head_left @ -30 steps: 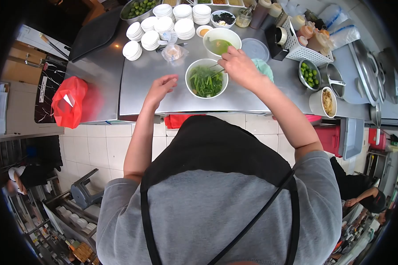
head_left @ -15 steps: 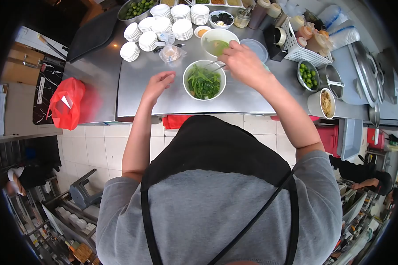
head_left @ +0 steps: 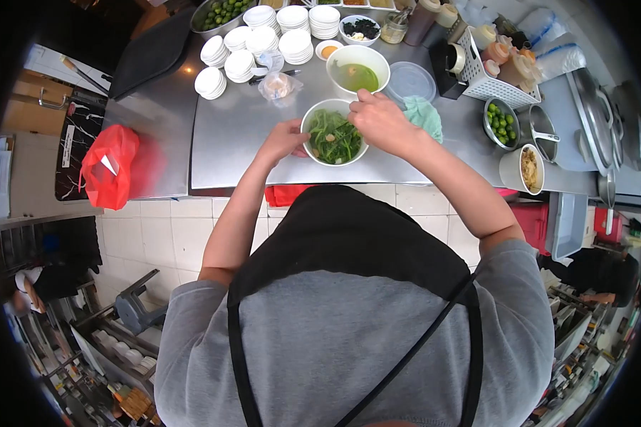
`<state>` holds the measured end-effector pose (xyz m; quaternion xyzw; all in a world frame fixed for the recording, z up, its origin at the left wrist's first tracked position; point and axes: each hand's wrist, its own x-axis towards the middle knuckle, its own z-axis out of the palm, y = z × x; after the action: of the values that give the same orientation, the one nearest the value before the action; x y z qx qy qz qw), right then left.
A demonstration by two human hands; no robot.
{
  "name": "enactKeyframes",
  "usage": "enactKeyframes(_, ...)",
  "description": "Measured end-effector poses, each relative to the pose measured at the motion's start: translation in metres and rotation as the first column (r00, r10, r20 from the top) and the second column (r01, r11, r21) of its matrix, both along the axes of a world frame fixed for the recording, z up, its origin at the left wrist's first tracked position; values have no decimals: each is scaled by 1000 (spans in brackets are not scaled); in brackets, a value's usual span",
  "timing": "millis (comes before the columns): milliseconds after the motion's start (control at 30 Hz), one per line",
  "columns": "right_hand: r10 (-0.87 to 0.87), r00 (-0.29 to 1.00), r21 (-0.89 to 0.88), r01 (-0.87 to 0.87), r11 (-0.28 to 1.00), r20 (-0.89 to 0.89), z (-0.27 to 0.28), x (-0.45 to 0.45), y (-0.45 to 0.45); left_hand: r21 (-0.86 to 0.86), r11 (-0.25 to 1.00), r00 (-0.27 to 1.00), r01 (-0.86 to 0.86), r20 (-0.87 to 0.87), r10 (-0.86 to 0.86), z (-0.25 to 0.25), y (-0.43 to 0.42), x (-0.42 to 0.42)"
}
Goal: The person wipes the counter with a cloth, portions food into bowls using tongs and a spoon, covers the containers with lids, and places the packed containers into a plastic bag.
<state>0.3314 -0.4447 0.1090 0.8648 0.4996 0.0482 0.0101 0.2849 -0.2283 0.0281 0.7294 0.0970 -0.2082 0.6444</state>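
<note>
1. Over the last half second, the gap at the left has been closed: the left hand [head_left: 285, 139], previously held clear above the surface [head_left: 228, 146], is now brought against the left side of the bowl of greens [head_left: 344, 164]. The bowl's edge is held by narrowly curled fingers.
2. By this contact the bowl can be judged to be steadied, so that less sliding is to be expected as its contents are worked.
3. The right hand [head_left: 379, 122] has been lowered towards the bowl's right rim, its fingers drawn close together. Half a second ago a slim metal utensil was shown in its grip; whether it is still held cannot be told, since the fingertips are turned away from view.
4. The bowl is set near the front edge of the surface, just nearer the person than the bowl of liquid [head_left: 383, 62].
5. Both bowls are round, white and smooth-walled. The leafy greens [head_left: 336, 144] are seen as limp, glossy, tangled strands; the liquid [head_left: 358, 77] is yellow-green and apparently thin.
6. At the right, a soft, crumpled green cloth [head_left: 424, 118] is laid beside a flat, translucent round lid [head_left: 412, 80]. The surface itself is brushed, dully reflective metal.
</note>
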Motion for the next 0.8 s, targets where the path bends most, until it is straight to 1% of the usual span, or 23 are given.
enactKeyframes(67, -8, 1000, -26, 9, 1000, 10, 3, 10, -3, 106, 988, 993, 111, -38, -108, 4, 4, 3)
enactKeyframes(133, -105, 994, 116, 109, 987, -36, 17, 32, -14, 121, 988, 995, 91, -36, -88, 12, 6, 4)
enactKeyframes(200, -239, 966, 163, 253, 954, -101, 32, 58, -25, 137, 988, 997, 70, -35, -66, 12, 9, 8)
enactKeyframes(233, -238, 966, 164, 253, 954, -103, 29, 70, -25, 182, 983, 999, 29, 18, -33, 10, 11, 14)
enactKeyframes(267, -274, 962, 134, 271, 953, 4, 27, 82, -26, 225, 974, 997, -15, 73, -1, 7, 13, 22)
enactKeyframes(300, -304, 946, 107, 292, 950, 114, 23, 94, -25, 226, 974, 997, -16, 73, -1, 2, 14, 33)
enactKeyframes(333, -304, 946, 108, 292, 950, 114, 12, 107, -22, 304, 953, 986, -2, 161, -50, -3, 15, 47)
enactKeyframes(367, -254, 957, 91, 243, 966, 142, -6, 118, -17, 381, 925, 964, 4, 244, -105, -6, 15, 61)
enactKeyframes(400, -204, 964, 72, 195, 978, 170, -21, 124, -13, 382, 924, 964, 3, 245, -105, -6, 12, 74)
enactKeyframes(467, -192, 969, 73, 182, 981, 158, -38, 124, 1, 516, 857, 934, 13, 299, -195, -7, 1, 99)
enactKeyframes(500, -179, 973, 72, 170, 983, 146, -44, 125, 6, 516, 856, 934, 14, 300, -196, -8, -4, 107)
enactKeyframes(533, -180, 973, 72, 171, 983, 146, -45, 123, 11, 478, 878, 952, 36, 250, -175, -10, -8, 114)
enactKeyframes(567, -129, 978, -9, 132, 991, 165, -48, 119, 13, 439, 897, 968, 56, 197, -157, -12, -11, 120)
enactKeyframes(600, -78, 981, -90, 95, 991, 179, -50, 117, 15, 440, 896, 968, 59, 195, -160, -14, -13, 124)
enactKeyframes(633, -104, 978, -142, 130, 981, 179, -49, 117, 15, 403, 913, 981, 60, 145, -129, -16, -14, 128)
enactKeyframes(667, -110, 978, -140, 136, 981, 176, -47, 119, 13, 367, 928, 991, 59, 93, -99, -18, -15, 131)
enactKeyframes(700, -157, 971, -80, 173, 982, 180, -45, 122, 9, 367, 928, 990, 65, 90, -105, -19, -16, 134)
enactKeyframes(733, -201, 962, -20, 208, 978, 183, -44, 125, 7, 325, 944, 992, 50, 90, -84, -19, -17, 136)
enactKeyframes(767, -204, 962, -21, 211, 977, 179, -48, 128, 7, 283, 959, 994, 35, 88, -62, -20, -17, 137)
enactKeyframes(800, -191, 965, 19, 191, 981, 182, -53, 134, 7, 283, 958, 994, 38, 85, -65, -20, -18, 138)
